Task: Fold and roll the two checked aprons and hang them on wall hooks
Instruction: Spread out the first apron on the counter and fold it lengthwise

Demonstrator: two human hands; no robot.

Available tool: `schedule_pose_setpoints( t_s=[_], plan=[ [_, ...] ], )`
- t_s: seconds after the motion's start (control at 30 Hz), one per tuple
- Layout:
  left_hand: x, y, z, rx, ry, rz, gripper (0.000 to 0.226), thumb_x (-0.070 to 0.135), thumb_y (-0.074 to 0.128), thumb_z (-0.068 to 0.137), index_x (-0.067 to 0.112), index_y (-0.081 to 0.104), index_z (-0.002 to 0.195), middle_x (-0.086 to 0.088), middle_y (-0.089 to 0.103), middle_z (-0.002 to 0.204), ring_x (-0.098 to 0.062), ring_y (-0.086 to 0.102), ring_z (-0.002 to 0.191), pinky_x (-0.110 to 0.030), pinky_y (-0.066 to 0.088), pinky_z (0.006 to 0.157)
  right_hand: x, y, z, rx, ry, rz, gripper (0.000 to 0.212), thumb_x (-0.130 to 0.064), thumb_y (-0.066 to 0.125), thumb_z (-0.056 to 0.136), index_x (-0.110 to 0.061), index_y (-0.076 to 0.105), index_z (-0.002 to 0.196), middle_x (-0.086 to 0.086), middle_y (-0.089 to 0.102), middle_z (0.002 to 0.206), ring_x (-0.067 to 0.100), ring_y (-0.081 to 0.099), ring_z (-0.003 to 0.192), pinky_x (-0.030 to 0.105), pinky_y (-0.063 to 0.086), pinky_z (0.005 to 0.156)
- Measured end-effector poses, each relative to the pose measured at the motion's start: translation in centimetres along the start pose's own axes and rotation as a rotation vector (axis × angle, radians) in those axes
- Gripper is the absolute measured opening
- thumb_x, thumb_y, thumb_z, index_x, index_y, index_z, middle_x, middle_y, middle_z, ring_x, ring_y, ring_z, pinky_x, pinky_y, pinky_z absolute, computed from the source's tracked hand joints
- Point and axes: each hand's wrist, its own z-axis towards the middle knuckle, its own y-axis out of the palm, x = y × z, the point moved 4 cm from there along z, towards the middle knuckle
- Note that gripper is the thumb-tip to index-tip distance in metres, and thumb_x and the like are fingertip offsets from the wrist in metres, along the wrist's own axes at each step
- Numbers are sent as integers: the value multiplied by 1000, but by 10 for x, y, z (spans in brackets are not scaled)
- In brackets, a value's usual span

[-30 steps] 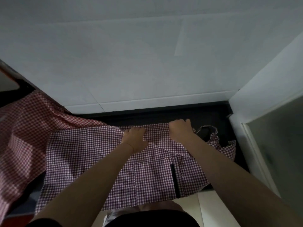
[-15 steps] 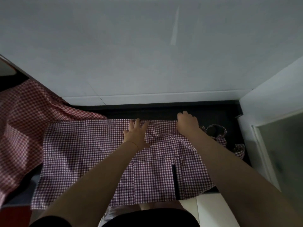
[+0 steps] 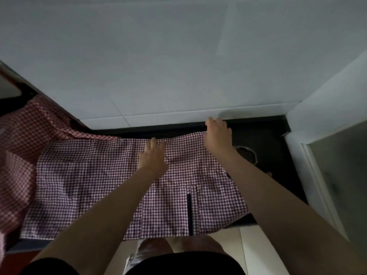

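We see a checked apron (image 3: 95, 183) spread flat on a dark table (image 3: 264, 139) across the middle of the frame, its pocket in the lower centre with a dark strip (image 3: 189, 213) beside it. Our left hand (image 3: 152, 157) lies flat on the cloth at centre, fingers straight, its grip released. Our right hand (image 3: 217, 135) rests at the apron's far edge, right of centre; fingers bend over the edge, but we cannot tell whether they grasp it. A second, redder apron (image 3: 21, 135) lies crumpled at the left. A loop of apron tie (image 3: 252, 153) sits right of the right wrist.
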Motion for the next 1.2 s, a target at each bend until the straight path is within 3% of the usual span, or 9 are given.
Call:
schedule_pose_setpoints(
  t_s=[0.13,0.27,0.43,0.53,0.67,0.77,0.9,1.07,1.2],
  plan=[
    [33,13,-14,22,19,-144,64,41,57,89,18,33,144,-13,32,145,-30,36,130,-46,44,99,28,-3,-16,-106,104,-9,28,-21,55,93,-14,52,120,11,53,120,27,51,108,41,43,91],
    [43,36,-18,-186,-37,-139,81,53,54,89,18,18,152,-18,6,159,-37,11,145,-54,35,109,61,-1,-41,-351,249,72,22,-29,51,97,-13,61,108,7,64,108,22,58,90,36,46,76],
    [35,37,-13,-246,-87,-192,96,62,49,89,17,-3,156,-18,-11,161,-39,-8,148,-56,15,118,114,-29,-78,99,529,213,29,-23,58,88,-15,55,116,9,50,122,30,49,114,45,42,96],
    [41,24,-20,-59,-66,-243,80,50,55,89,15,20,152,-18,16,157,-36,18,144,-53,31,112,148,-36,-115,296,935,408,49,-18,57,87,-9,43,133,18,44,138,37,45,125,51,41,102],
    [83,8,-48,145,115,-318,41,38,56,88,15,53,122,-6,47,126,-22,45,115,-41,44,98,150,-5,-153,-63,1311,836,64,-26,59,93,-2,30,145,21,43,142,37,51,120,46,47,98],
    [111,11,-67,74,282,-442,29,36,58,87,18,62,109,-2,53,118,-19,49,111,-38,43,99,125,11,-167,-317,1265,1091,33,-11,53,94,-3,52,126,16,65,115,26,64,88,39,51,69],
    [133,8,-87,142,499,-594,44,45,68,81,22,60,117,5,58,115,-15,52,110,-34,44,98,82,4,-161,-237,991,1258,15,-6,59,88,-6,64,102,10,68,79,18,59,58,29,50,59],
    [132,15,-84,69,362,-571,57,46,72,77,22,51,125,4,61,115,-16,58,105,-39,51,92,39,-21,-161,-289,564,1116,26,-11,56,94,-18,69,115,1,70,97,12,64,86,23,50,68],
    [118,18,-81,-22,292,-485,22,39,57,91,21,67,98,2,67,98,-19,63,94,-36,53,86,60,-11,-164,-173,665,1111,15,-15,61,93,-15,70,105,5,68,104,16,62,92,32,50,74]
  ],
)
